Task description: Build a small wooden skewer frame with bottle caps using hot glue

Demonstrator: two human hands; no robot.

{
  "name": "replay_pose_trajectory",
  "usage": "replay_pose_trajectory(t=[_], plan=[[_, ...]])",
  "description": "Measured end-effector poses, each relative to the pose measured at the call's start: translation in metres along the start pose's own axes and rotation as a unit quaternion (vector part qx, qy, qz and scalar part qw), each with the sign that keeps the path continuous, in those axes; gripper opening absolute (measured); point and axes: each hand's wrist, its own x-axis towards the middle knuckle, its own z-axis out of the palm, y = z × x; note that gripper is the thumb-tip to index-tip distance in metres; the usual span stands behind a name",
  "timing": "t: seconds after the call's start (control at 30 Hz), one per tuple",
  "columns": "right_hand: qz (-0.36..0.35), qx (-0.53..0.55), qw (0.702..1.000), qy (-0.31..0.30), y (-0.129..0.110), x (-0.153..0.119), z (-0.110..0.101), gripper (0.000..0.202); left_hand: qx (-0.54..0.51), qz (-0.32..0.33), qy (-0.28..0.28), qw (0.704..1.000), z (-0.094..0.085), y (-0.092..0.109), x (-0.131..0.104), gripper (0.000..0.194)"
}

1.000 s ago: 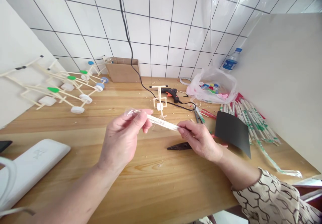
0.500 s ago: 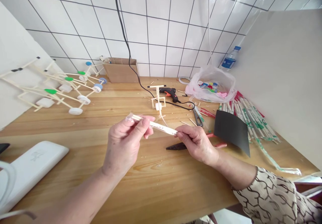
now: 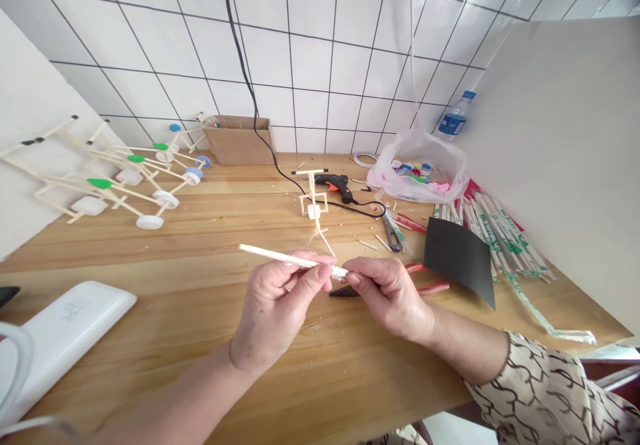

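Note:
Pale wooden chopsticks lie across the fingers of my left hand, which is closed on them, with their bare ends sticking out to the left. At their right end the clear and white wrapper is bunched up, and my right hand pinches it. Just beyond my hands stands a small stick frame with a white cap on it. Pliers with red handles lie partly hidden behind my right hand.
Stick models with bottle-cap wheels stand at the left, near a white power bank. Beyond are a cardboard box and glue gun. To the right: scissors, a bag of caps, black sheet and wrapped chopsticks.
My left hand has slid right toward my right hand. More bare chopstick shows at the left, and the wrapper is now bunched at the right end.

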Motion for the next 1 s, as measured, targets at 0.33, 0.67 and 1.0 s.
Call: replay_pose_trajectory(t=[0.33, 0.67, 1.0], plan=[[0.019, 0.033, 0.996, -0.082, 0.001, 0.003, -0.009, 0.023, 0.018, -0.021, -0.017, 0.999, -0.003, 0.005, 0.002, 0.007], [0.012, 0.000, 0.999, -0.032, 0.008, 0.004, -0.009, 0.022, -0.015, 0.015, 0.063, 0.998, -0.021, 0.007, 0.007, 0.015], [0.049, 0.071, 0.992, -0.088, 0.000, 0.002, -0.012, 0.034, -0.018, 0.043, 0.039, 0.998, -0.017, 0.012, 0.007, 0.008]])
